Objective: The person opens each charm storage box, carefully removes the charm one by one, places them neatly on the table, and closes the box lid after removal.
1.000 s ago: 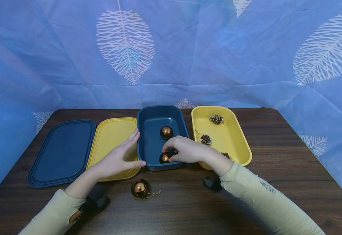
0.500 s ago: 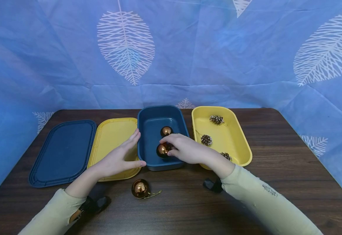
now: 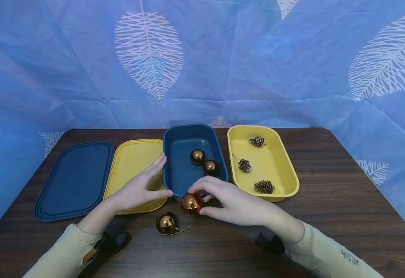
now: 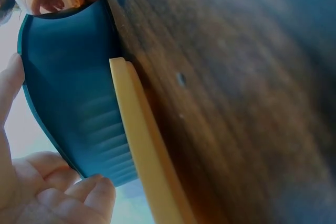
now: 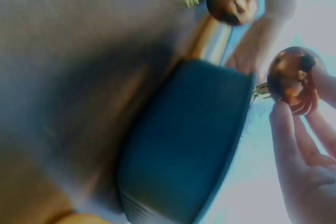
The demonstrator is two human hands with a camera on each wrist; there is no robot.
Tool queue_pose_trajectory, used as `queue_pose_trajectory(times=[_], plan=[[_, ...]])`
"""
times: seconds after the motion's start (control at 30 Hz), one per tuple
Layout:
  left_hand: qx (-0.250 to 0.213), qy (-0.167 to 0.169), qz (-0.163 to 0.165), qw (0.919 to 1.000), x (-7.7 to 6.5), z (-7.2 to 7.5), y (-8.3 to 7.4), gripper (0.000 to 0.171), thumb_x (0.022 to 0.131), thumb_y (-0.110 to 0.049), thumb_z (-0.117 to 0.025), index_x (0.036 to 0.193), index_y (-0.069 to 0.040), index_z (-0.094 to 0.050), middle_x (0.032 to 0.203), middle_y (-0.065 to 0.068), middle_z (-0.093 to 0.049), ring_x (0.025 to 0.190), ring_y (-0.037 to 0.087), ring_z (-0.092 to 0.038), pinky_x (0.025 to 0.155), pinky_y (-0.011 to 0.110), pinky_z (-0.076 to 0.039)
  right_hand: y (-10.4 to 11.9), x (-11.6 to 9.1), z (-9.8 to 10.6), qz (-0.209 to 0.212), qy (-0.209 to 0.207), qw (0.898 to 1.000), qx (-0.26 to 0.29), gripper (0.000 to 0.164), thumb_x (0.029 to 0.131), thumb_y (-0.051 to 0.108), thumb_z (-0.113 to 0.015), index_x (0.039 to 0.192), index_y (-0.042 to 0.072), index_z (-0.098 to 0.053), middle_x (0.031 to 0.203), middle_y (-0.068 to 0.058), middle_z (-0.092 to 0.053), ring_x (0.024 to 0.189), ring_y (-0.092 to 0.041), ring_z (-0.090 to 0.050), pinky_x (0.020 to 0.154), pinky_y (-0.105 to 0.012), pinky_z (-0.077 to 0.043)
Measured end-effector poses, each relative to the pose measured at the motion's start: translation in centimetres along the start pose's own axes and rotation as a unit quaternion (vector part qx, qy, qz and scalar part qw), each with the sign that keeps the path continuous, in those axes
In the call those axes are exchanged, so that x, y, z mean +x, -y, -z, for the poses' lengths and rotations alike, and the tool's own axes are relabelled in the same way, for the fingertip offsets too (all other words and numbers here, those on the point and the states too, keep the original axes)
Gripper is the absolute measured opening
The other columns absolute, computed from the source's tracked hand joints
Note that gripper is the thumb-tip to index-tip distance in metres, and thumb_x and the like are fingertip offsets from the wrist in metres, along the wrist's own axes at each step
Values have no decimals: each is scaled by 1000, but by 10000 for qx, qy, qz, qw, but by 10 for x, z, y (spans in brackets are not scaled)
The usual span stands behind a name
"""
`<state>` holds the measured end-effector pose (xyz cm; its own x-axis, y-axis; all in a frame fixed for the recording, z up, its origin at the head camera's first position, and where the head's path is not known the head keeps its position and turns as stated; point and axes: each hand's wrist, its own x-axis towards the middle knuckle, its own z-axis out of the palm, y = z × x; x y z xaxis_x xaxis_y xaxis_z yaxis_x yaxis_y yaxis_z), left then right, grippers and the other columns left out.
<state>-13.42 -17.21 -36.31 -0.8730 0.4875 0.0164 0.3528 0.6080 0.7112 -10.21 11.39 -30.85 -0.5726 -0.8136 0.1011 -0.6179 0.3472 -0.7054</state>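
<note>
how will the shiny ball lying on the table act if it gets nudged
The ball would probably roll, since it looks round, though the gold cord trailing from it might check that. Its glossy surface suggests it could be slippery.
</note>
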Motion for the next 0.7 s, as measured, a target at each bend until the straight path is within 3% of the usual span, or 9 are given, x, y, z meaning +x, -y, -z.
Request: queue_pose_trajectory(times=[0.27, 0.57, 0.7], plan=[[28, 1, 11, 10000, 0, 0, 0, 96, 85, -49, -69, 154, -22, -8, 159, -8, 3, 144, 21, -6, 110, 56, -19, -3, -9, -20, -334, 398, 9980, -356, 42, 92, 14, -65, 133, 12, -52, 133, 3, -50, 110, -3, -53, 89, -21, -47], [-13, 11, 27, 10000, -1, 0, 0, 96, 84, -51, -68, 154, -24, -8, 159, -9, 2, 144, 21, -6, 110, 56, -19, -13, -9, -32, 12, 365, 9915, -1247, 37, 91, 12, -67, 126, 10, -56, 129, -1, -55, 114, -8, -54, 90, -22, -47], [-28, 11, 27, 10000, -1, 0, -1, 95, 85, -49, -68, 154, -24, -8, 159, -9, 2, 144, 21, -6, 110, 56, -19, -15, -8, -32, -30, 360, 9921, -1200, 36, 90, 10, -67, 125, 9, -56, 127, -1, -56, 113, -8, -54, 90, -22, -47]])
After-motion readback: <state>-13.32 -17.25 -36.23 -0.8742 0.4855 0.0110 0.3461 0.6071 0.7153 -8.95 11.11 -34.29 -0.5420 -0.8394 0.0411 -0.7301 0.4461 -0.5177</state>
